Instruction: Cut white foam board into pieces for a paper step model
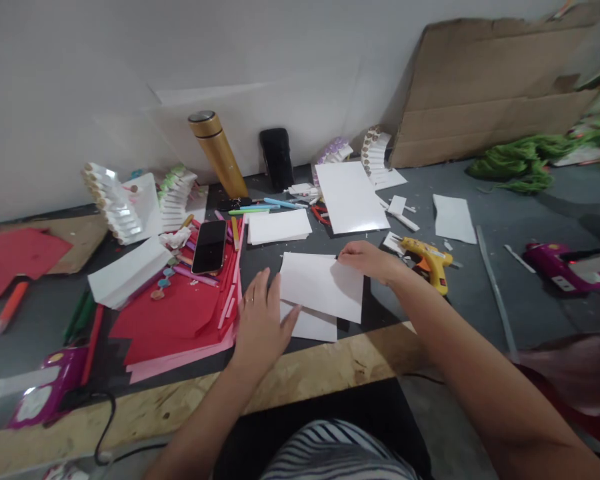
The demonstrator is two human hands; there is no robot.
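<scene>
A white paper sheet (325, 283) lies slanted over another white sheet (313, 325) near the table's front edge. My right hand (367, 261) has its fingers closed in a pinch on the upper sheet's far edge, towards its right corner. At the left edge of the sheets rests my left hand (266, 313), fingers stretched out and the thumb touching the paper. Just beyond them sits a small stack of white cards (280, 227), and a larger white sheet (351, 197) leans towards the back. A yellow hot glue gun (427, 260) lies to the right of my right hand.
Red paper sheets (173, 317) with a phone (210, 247) and pink strips lie on the left. A gold flask (220, 157) and black case (277, 160) stand by the wall. Purple tape dispensers (555, 267) sit at both sides; cardboard (485, 87) leans behind green yarn (520, 160).
</scene>
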